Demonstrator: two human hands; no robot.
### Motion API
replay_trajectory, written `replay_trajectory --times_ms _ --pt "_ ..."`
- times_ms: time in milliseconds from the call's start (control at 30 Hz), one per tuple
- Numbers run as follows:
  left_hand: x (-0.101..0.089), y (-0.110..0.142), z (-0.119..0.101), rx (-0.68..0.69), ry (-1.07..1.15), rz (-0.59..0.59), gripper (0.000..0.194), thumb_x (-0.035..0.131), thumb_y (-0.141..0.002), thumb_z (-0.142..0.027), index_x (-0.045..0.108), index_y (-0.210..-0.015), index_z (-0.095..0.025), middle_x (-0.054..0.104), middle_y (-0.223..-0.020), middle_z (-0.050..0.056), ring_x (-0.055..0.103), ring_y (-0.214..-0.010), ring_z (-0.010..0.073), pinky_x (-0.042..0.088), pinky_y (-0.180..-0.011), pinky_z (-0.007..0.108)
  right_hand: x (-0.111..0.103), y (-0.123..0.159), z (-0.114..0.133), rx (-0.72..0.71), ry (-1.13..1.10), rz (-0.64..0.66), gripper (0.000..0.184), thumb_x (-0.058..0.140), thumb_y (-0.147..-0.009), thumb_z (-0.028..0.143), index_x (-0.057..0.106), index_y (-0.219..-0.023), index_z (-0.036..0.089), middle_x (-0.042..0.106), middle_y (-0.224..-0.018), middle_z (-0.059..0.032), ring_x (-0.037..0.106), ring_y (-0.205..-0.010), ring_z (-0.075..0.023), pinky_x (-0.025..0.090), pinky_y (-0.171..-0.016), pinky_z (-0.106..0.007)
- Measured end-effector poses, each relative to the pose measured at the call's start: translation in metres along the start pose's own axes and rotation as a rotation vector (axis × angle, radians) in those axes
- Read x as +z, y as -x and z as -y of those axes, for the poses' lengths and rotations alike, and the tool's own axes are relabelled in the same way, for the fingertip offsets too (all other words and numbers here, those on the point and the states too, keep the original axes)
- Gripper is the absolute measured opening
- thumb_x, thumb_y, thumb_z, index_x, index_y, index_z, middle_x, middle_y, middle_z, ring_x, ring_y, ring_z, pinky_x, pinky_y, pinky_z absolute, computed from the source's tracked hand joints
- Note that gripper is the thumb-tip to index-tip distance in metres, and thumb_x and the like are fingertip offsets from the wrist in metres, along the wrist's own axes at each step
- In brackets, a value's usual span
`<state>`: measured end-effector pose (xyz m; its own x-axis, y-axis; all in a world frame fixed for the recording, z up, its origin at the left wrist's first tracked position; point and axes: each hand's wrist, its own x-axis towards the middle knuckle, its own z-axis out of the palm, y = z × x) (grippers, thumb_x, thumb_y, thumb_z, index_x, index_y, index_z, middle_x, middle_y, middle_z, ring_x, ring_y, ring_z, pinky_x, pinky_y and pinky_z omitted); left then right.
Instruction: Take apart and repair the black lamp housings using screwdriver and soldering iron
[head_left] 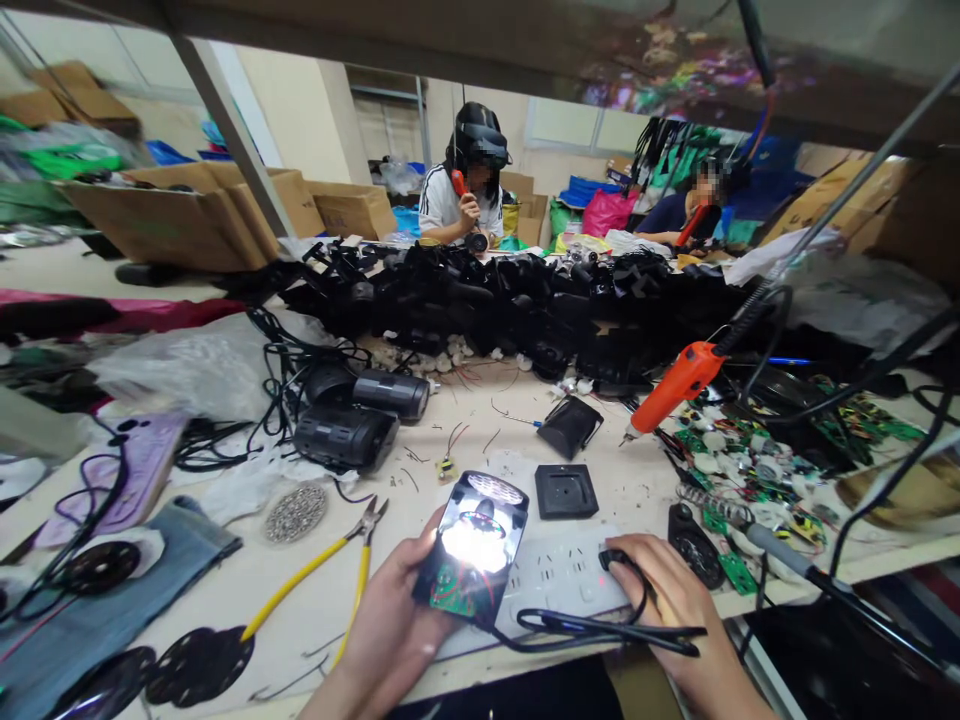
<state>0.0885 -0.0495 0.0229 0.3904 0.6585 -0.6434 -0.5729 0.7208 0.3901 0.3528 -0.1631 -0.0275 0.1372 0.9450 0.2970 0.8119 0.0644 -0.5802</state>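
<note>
My left hand [401,600] is wrapped around the side of a lit black lamp unit [500,590]. A lens with many small cells is at its top, its middle glares white, and a green circuit board with red wires shows below. From its lower end a black cord [570,622] loops to the right. My right hand [667,590] grips a black plug [616,558] at the right end of a white power strip [546,570]. The strip has a small red light. Whether the plug is fully seated is hidden by my fingers.
Yellow-handled cutters [300,580] lie left of my hands. An orange electric screwdriver [675,388] hangs at right above loose circuit boards [739,570]. Beyond the lamp are a black square cover [566,491] and a black housing pile [480,300]. Two people work opposite.
</note>
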Motion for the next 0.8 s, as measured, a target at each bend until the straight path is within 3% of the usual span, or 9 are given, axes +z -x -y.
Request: replay_trajectory --times_ms 200,367,567,800 --pt "-0.01 -0.002 -0.001 -0.035 -0.051 0.072 0.023 0.061 -0.08 -0.023 0.071 -0.094 -0.008 0.073 -0.087 0.013 0.07 -0.076 0.0303 0.055 -0.076 0.046 0.003 0.002 -0.004 -0.02 0.028 -0.044 0.017 0.047 -0.098 0.031 0.061 -0.106 0.025 0.067 -0.101 -0.0054 0.063 -0.097 -0.0223 0.053 -0.086 -0.036" --pt "-0.001 -0.003 -0.004 -0.05 0.004 0.034 0.025 0.052 -0.08 -0.024 0.067 -0.092 -0.007 0.073 -0.082 0.016 0.07 -0.069 0.033 0.054 -0.068 0.046 0.003 0.0 -0.005 -0.078 0.094 -0.07 0.017 0.05 -0.096 0.032 0.063 -0.105 0.025 0.069 -0.097 -0.0044 0.067 -0.091 -0.0211 0.056 -0.079 -0.032" --pt "0.011 -0.001 -0.005 -0.001 0.061 -0.01 0.024 0.043 -0.085 -0.026 0.061 -0.094 -0.012 0.072 -0.075 0.013 0.066 -0.055 0.0309 0.051 -0.054 0.041 0.001 -0.004 -0.001 -0.101 0.138 -0.108 0.018 0.049 -0.096 0.033 0.065 -0.1 0.025 0.071 -0.093 -0.0045 0.069 -0.086 -0.0212 0.058 -0.072 -0.03" --pt "0.004 -0.007 -0.003 0.005 0.055 0.007 0.024 0.043 -0.086 -0.029 0.061 -0.092 -0.014 0.072 -0.073 0.012 0.067 -0.057 0.03 0.051 -0.055 0.041 0.004 -0.003 -0.004 -0.104 0.129 -0.119 0.017 0.049 -0.096 0.032 0.064 -0.101 0.026 0.07 -0.093 -0.0046 0.068 -0.086 -0.0215 0.057 -0.072 -0.031"
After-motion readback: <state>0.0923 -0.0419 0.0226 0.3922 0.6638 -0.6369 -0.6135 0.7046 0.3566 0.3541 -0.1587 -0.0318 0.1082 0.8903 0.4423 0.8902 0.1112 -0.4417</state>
